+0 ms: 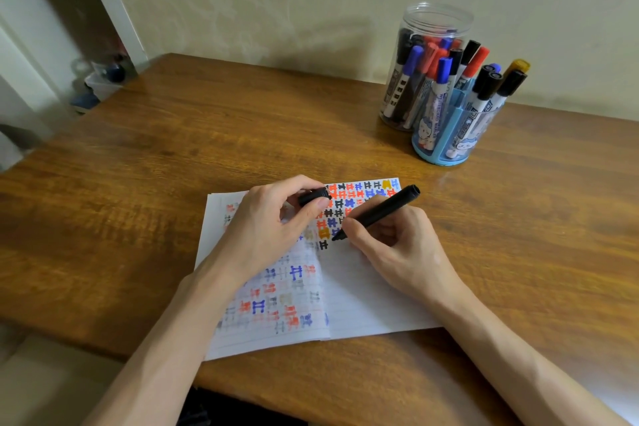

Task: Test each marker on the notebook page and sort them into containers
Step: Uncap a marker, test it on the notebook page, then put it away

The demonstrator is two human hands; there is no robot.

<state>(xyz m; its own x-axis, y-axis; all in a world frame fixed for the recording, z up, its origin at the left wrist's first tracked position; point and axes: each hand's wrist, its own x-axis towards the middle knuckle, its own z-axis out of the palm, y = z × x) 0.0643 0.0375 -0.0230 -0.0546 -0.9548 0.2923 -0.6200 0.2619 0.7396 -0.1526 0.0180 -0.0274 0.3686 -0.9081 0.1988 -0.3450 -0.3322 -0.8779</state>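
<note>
Right hand pinches light, stiff black marker low on barrel; left hand pinches its cap.

Desk: varnished wood, semi-gloss grain. Notebook: matt lined paper. Jar: clear glossy plastic. Marker: matt black plastic.

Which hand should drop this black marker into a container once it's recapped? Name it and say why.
Right. The right hand grips the black marker, and the clear jar and blue holder stand on its side of the table. The left hand holds only the cap.
</note>
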